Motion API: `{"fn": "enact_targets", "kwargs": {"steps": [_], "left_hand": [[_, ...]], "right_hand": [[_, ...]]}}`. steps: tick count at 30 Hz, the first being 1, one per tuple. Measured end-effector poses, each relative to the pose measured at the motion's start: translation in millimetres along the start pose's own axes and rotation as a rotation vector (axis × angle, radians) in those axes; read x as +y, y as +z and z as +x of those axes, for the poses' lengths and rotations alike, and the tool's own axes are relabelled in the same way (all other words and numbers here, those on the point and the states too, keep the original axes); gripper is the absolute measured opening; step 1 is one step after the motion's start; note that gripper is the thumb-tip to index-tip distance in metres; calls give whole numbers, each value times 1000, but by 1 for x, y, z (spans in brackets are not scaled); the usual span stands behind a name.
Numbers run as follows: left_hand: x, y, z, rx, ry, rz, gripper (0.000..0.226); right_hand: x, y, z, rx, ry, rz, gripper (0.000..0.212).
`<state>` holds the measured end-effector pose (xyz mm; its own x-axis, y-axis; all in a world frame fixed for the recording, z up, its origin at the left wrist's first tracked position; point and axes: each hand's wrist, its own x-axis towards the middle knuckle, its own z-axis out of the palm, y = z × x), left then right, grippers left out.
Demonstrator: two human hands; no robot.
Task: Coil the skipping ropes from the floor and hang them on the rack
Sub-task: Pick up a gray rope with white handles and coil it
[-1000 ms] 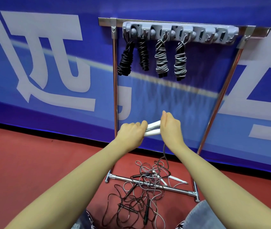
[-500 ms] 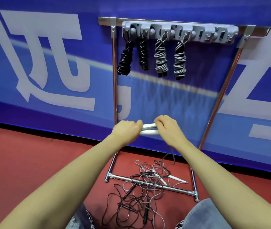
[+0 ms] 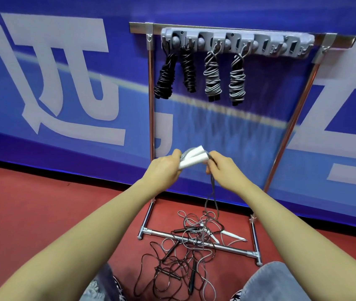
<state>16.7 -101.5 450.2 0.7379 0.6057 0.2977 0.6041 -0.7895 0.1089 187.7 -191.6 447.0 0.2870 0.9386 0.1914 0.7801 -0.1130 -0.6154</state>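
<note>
Both forearms reach forward; the left hand [image 3: 164, 168] grips two white plastic rope handles [image 3: 192, 158], the right hand [image 3: 222, 168] pinches the thin grey cord [image 3: 212, 192]. Large white banner lettering [image 3: 59, 79] is unreadable.

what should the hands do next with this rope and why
Probably wrap another turn: the left hand grips the white handles, the right hand pinches the grey cord, and most of it still trails to the floor pile.
</note>
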Motion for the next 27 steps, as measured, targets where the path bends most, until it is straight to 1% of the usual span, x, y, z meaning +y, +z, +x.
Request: {"fn": "enact_targets", "kwargs": {"steps": [3, 5, 7, 8, 9, 10, 11, 12, 13, 14, 15, 16, 18, 19, 20, 21, 22, 24, 25, 26, 27], "left_hand": [[6, 2, 6, 21, -151, -130, 18], [7, 4, 9, 15, -207, -108, 18], [2, 7, 11, -26, -228, -42, 17], [0, 9, 12, -50, -228, 1, 15], [-3, 10, 11, -75, -221, 49, 13], [-4, 11, 11, -96, -207, 104, 13], [-5, 12, 11, -113, -183, 162, 16], [-5, 11, 11, -130, -148, 216, 19], [-5, 11, 10, -142, -111, 254, 22], [-5, 11, 10, -147, -71, 281, 23], [-7, 11, 11, -150, -23, 308, 23], [-9, 11, 12, -153, 24, 337, 24], [-12, 10, 12, -155, 129, 382, 27], [-11, 8, 10, -161, 190, 409, 27], [-8, 4, 8, -175, 238, 435, 26], [-5, 1, 6, -179, 285, 452, 25], [-3, -1, 4, -158, 341, 441, 24], [-3, -1, 2, -30, 490, 376, 25], [-4, -2, 1, 44, 548, 343, 28], [-6, -3, 1, 123, 572, 310, 29], [-8, -6, 2, 196, 585, 274, 24]], "right_hand": [[-12, -2, 1, 15, 29, 90, 18], [-13, -3, 2, 19, 54, 142, 15], [-14, -7, 1, 29, 47, 90, 14], [-14, -9, 1, 13, 32, -11, 11], [-15, -12, 1, -21, 9, -166, 6], [-16, -14, 0, -48, -34, -363, 6], [-19, -14, 0, -34, -114, -562, 9], [-19, -15, 2, 31, -248, -700, 11], [-20, -17, 3, 103, -381, -781, 11], [-21, -19, 2, 171, -469, -786, 11], [-21, -19, 2, 234, -498, -746, 13], [-22, -19, 4, 234, -443, -661, 17], [-26, -18, 5, 158, -174, -358, 25], [-27, -17, 7, 137, -50, -169, 23], [-26, -14, 11, 141, 31, -6, 18], [-27, -13, 14, 159, 77, 76, 17], [-26, -14, 18, 167, 114, 98, 22], [-23, -17, 21, 145, 176, 118, 30], [-23, -19, 21, 141, 194, 140, 31], [-20, -19, 21, 134, 214, 165, 30], [-19, -20, 18, 130, 232, 199, 29]]}}
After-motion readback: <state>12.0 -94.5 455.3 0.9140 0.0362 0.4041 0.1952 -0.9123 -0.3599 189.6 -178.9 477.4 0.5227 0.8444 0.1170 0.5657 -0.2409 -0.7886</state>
